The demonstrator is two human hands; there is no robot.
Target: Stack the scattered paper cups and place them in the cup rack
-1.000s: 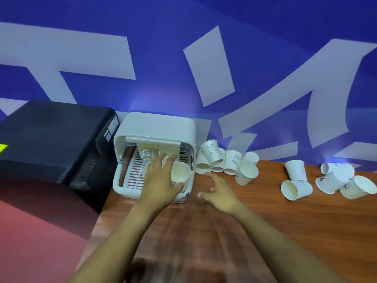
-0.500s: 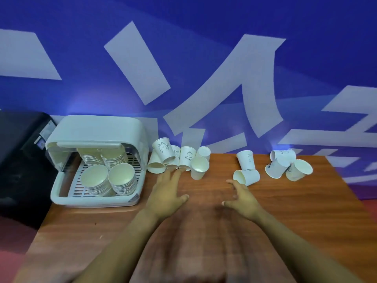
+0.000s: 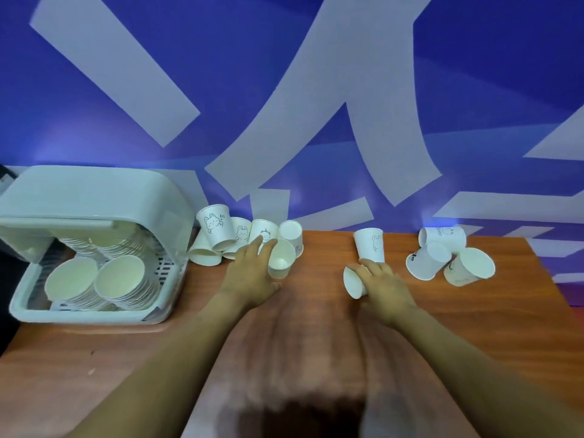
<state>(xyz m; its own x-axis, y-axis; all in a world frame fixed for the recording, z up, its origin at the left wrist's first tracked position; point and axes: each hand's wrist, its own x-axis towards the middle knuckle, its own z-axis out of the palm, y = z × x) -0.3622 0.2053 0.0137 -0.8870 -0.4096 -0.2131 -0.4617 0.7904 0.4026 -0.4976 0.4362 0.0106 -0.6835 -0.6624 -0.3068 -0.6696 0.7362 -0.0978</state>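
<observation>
Left hand (image 3: 252,273) fingers (image 3: 257,248) straight, touching a tipped paper cup (image 3: 281,257); right hand (image 3: 384,284) fingers (image 3: 368,268) curled over a lying cup (image 3: 353,283) on counter (image 3: 316,311).

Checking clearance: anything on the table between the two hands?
Head view: only bare brown wooden table between the left hand and right hand.

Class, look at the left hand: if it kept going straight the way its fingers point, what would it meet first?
The left hand points away toward the wall; its fingertips already reach the cluster of paper cups, so probably the cup with a drawing, though depth is unclear.
</observation>
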